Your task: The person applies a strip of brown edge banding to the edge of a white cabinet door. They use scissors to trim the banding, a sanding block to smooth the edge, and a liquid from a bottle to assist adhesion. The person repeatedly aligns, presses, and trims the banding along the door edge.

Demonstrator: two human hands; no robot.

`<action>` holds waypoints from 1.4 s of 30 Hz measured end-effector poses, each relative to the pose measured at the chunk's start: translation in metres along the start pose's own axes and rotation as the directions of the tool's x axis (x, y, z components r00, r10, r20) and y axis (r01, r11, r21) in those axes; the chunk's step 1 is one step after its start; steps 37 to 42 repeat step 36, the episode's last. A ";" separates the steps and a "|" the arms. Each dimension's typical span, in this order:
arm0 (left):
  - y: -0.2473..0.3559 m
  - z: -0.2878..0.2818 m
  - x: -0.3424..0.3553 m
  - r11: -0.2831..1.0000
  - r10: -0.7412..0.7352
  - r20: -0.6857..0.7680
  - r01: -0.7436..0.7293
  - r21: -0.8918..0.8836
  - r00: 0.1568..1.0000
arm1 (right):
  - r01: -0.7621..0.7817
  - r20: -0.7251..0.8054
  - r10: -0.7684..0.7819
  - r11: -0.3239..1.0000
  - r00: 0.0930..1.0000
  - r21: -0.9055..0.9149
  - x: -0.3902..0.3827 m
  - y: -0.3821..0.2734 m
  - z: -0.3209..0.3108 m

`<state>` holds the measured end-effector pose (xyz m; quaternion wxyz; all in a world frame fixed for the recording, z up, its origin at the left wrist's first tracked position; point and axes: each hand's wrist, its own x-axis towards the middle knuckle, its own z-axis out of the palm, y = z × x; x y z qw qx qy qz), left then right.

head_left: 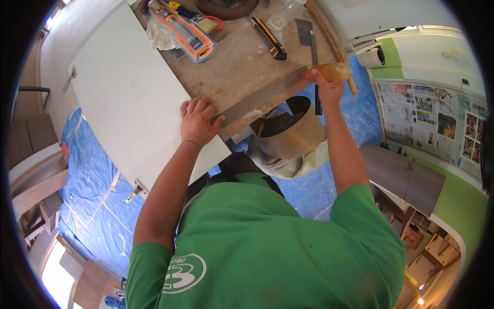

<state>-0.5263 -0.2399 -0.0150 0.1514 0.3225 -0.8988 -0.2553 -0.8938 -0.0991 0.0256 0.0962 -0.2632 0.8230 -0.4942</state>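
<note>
A long grey-brown strip (262, 97) lies along the near edge of the worn wooden tabletop (226, 72). My left hand (199, 121) is at its left end, fingers bent over the top and thumb on the near side, beside the corner of a large white door panel (128, 98). My right hand (328, 90) grips an amber glue bottle (333, 72) on its side. The bottle's red tip points left, at the right end of the strip. My right palm hides part of the bottle.
On the tabletop lie an orange-black utility knife (267, 37), a packaged orange tool (188, 36), a brush (208, 23), a clear plastic bottle (286, 14) and a flat-bladed scraper (304, 32). Below the near edge stands a round metal bin (288, 135). Blue sheeting (92, 175) covers the floor.
</note>
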 end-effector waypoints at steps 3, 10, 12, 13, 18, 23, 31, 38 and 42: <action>0.000 -0.001 0.001 0.999 0.033 -0.034 -0.032 0.018 0.999 | 0.014 0.000 -0.014 0.995 1.000 -0.102 -0.001 -0.004 0.003; 0.002 -0.001 0.001 0.999 0.038 -0.026 -0.037 0.016 0.999 | 0.051 0.003 -0.051 0.996 0.999 -0.079 0.025 0.015 0.011; 0.001 -0.001 0.000 0.999 0.037 -0.031 -0.037 0.020 0.999 | 0.182 0.027 -0.179 0.972 0.983 -0.149 0.020 0.008 0.017; 0.000 -0.001 0.001 0.999 0.035 -0.028 -0.034 0.022 0.999 | 0.139 -0.005 -0.141 0.983 0.990 -0.117 0.025 0.013 0.016; 0.001 0.001 0.000 0.999 0.020 -0.044 -0.019 0.025 0.999 | -0.042 0.042 0.042 0.999 0.998 0.006 0.019 -0.018 0.018; 0.001 0.001 0.001 0.999 0.032 -0.033 -0.032 0.016 0.999 | 0.046 -0.027 -0.048 0.998 0.998 -0.053 0.034 0.007 0.015; 0.000 0.000 0.000 1.000 0.003 0.006 -0.003 0.016 1.000 | 0.047 0.047 -0.042 0.993 0.998 -0.110 0.025 0.011 0.016; 0.001 0.001 0.000 1.000 -0.022 0.026 0.021 0.013 0.999 | 0.088 0.084 -0.078 0.989 0.993 -0.118 0.015 0.026 0.008; 0.001 0.001 0.000 1.000 -0.022 0.026 0.021 0.013 0.999 | 0.088 0.084 -0.078 0.989 0.993 -0.118 0.015 0.026 0.008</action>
